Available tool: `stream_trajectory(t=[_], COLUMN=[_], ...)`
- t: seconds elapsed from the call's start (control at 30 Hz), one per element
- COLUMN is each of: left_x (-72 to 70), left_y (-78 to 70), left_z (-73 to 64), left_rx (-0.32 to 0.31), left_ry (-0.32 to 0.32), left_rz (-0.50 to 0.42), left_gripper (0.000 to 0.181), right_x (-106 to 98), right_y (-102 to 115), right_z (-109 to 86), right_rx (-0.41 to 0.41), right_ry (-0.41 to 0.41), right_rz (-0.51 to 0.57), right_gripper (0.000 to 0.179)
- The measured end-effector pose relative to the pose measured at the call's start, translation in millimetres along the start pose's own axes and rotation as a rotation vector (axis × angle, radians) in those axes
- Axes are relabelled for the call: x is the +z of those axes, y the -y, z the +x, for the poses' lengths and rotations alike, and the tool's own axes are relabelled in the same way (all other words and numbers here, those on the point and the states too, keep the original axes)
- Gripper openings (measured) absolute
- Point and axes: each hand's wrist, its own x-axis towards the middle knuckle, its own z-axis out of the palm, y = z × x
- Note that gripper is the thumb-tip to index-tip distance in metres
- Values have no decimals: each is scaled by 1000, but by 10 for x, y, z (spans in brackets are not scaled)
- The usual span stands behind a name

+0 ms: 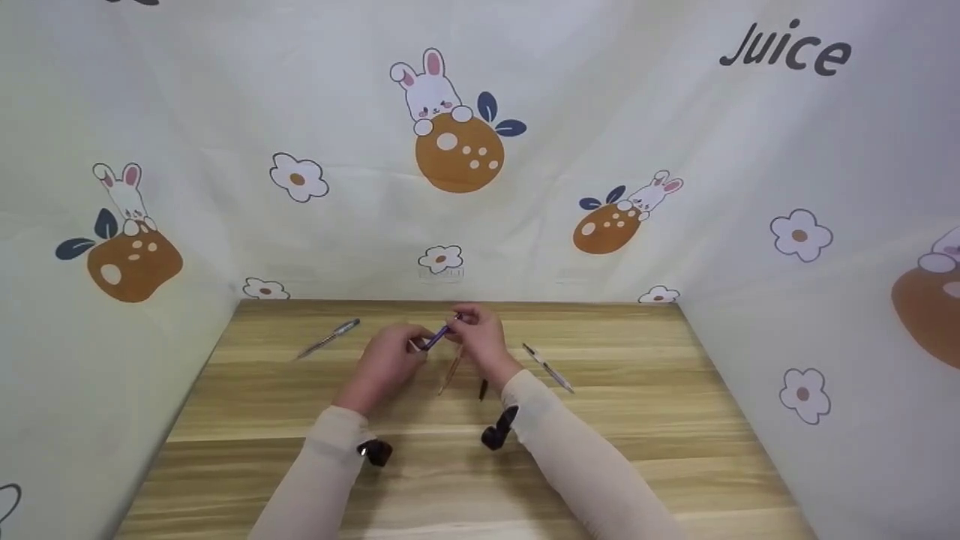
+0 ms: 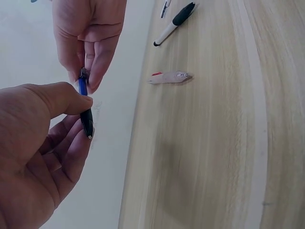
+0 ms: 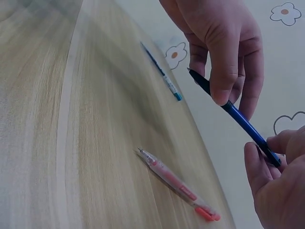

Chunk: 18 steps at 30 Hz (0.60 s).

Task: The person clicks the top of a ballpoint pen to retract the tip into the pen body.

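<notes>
A blue pen with a black grip (image 3: 245,125) is held between both hands above the far part of the table. My left hand (image 1: 388,364) pinches its black grip with thumb and fingers, near the writing tip. At the other end, my right hand (image 1: 484,341) pinches the clip end between thumb and fingertips. In the head view the pen slants up to the right. Beneath the hands lies a clear pink pen with a red clip (image 3: 176,183). Partly hidden by the right wrist is a black-and-white pen (image 2: 174,25).
On the wooden table (image 1: 420,465), a clear pen with a blue end (image 1: 330,337) lies to the left. A clear pen with dark parts (image 1: 547,367) rests to the right of the right hand. A printed cloth wall (image 1: 345,247) stands along the back and sides.
</notes>
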Motion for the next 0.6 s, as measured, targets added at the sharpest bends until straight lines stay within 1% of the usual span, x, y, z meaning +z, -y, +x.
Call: stream_trajectory(t=[0.1, 0.27, 0.37, 0.47, 0.6], left_x=[19, 46, 54, 59, 77], left_y=[-5, 2, -7, -28, -56], left_z=[13, 37, 42, 33, 16], left_rx=[5, -12, -18, -30, -58], left_ry=[-3, 0, -1, 2, 11], left_rz=[-12, -54, -77, -120, -183], left_gripper=[31, 34, 34, 34, 32], right_x=[-8, -12, -16, -23, -46], right_y=[15, 48, 65, 82, 110], right_z=[-7, -14, -8, -6, -7], right_rx=[6, 14, 17, 11, -10], right_ry=[-6, -23, -35, -32, -12], right_rz=[7, 25, 10, 16, 56], right_gripper=[28, 27, 27, 27, 25])
